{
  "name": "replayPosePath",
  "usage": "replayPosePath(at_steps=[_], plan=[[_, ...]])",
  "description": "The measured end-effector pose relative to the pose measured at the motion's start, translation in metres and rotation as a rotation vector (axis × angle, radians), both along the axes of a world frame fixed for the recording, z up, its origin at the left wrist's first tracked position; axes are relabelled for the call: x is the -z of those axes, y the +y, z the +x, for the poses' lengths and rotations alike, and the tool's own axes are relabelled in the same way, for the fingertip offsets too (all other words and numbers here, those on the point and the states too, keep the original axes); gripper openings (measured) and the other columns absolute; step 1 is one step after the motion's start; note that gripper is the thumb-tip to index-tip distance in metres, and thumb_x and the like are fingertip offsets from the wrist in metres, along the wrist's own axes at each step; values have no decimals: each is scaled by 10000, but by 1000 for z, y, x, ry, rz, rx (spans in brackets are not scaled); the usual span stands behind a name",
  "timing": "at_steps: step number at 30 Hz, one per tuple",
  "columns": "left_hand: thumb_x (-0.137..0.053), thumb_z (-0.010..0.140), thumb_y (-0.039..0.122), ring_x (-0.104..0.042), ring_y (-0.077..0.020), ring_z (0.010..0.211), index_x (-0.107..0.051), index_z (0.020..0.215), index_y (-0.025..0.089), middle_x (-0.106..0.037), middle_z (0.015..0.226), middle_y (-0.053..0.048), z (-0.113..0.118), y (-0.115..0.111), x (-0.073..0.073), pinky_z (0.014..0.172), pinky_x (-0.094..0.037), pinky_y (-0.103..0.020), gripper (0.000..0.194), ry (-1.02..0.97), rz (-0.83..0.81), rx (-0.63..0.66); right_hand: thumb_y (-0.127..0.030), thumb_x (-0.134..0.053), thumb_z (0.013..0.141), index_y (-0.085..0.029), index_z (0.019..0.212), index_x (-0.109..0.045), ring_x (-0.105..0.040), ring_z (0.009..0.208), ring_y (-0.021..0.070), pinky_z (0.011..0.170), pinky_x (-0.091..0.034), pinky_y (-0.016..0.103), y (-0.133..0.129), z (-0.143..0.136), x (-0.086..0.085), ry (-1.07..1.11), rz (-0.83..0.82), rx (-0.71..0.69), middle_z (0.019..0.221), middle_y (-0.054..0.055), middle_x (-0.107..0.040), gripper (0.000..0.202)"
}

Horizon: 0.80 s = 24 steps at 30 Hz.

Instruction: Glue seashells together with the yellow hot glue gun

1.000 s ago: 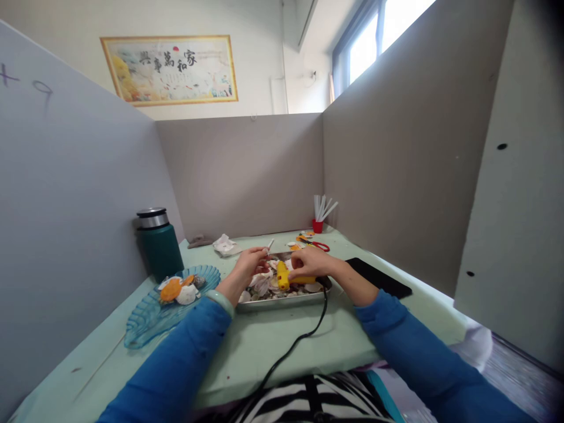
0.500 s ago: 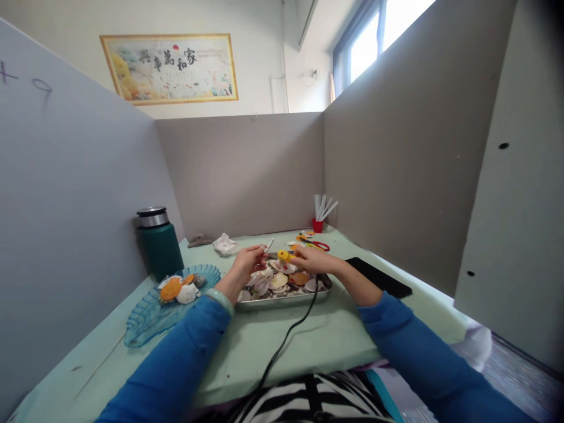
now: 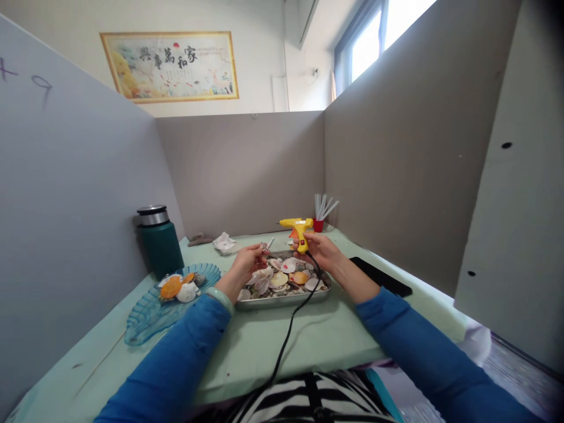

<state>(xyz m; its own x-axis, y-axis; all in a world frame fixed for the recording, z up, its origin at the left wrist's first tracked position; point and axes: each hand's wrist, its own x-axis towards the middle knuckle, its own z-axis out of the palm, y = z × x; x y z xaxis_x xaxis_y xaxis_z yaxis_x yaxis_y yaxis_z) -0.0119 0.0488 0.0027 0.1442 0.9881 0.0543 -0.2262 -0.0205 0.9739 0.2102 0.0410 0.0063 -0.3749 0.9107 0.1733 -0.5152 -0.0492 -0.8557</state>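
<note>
My right hand (image 3: 324, 249) is wrapped round the handle of a yellow hot glue gun (image 3: 298, 227), held upright above the tray with its nozzle pointing left. A black cord (image 3: 288, 335) runs from its handle down to my lap. My left hand (image 3: 250, 262) is closed in a pinch at the tray's left end. From its fingertips sticks a short, thin white stick (image 3: 270, 241), with a small greyish piece beside it that I cannot make out. Below both hands lies a metal tray (image 3: 282, 302) full of mixed seashells (image 3: 279, 279).
At left, a blue shell-shaped dish (image 3: 150, 320) holds orange and white shells (image 3: 171, 288), beside a green flask (image 3: 160, 247). Glue sticks (image 3: 324, 207) stand in a red cup (image 3: 318, 225) at the back. Crumpled tissue (image 3: 224, 242) lies back left, a black flat object (image 3: 381, 276) right.
My right hand has turned and lifted the glue gun upright, so its nozzle now points left. My left hand has hardly moved.
</note>
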Motion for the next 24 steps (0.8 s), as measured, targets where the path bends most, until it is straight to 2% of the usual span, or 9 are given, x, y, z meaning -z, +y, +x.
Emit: replayPosePath(at_steps=[2,5,8,11,17,24], plan=[[-549,797,101,-516,-67,431,-568,880,106,-636,740,-49,0,1,1,473,-469,-227,85,-4,3,-7,-318,-524,837,-169,812,-513,-511,550,88,590,-508,238,1,-1,4,-25,24,17,637,-16,-518,152],[-538,796,87,-517,-68,428,-571,866,100,-638,755,-56,0,1,0,468,-468,-233,79,-6,8,-26,-408,-649,752,-170,758,-499,-403,424,61,440,-412,190,2,-2,8,-199,172,119,498,-67,-416,282],[-550,787,87,-515,-69,423,-574,851,98,-636,755,-55,0,0,-1,459,-464,-235,69,-12,10,-38,-441,-694,696,-166,735,-512,-381,396,58,413,-365,192,2,-3,12,-398,312,200,450,-78,-405,332],[-547,792,94,-515,-69,425,-575,848,98,-620,725,-40,1,-2,-2,455,-464,-231,63,-22,13,-27,-457,-685,688,-171,685,-518,-396,395,59,416,-343,195,1,-5,13,-517,383,236,436,-73,-422,332],[-593,777,130,-512,-67,428,-569,798,105,-599,692,-26,1,-2,-1,449,-461,-224,41,-36,36,10,-503,-647,706,-179,518,-452,-400,411,72,453,-347,225,0,-5,15,-674,441,270,414,-40,-453,422],[-632,756,157,-510,-65,442,-587,793,100,-600,713,-31,-1,5,4,449,-464,-225,82,-20,66,39,-505,-660,698,-182,533,-461,-399,416,80,447,-312,228,-3,-6,15,-703,409,272,415,-36,-462,414]])
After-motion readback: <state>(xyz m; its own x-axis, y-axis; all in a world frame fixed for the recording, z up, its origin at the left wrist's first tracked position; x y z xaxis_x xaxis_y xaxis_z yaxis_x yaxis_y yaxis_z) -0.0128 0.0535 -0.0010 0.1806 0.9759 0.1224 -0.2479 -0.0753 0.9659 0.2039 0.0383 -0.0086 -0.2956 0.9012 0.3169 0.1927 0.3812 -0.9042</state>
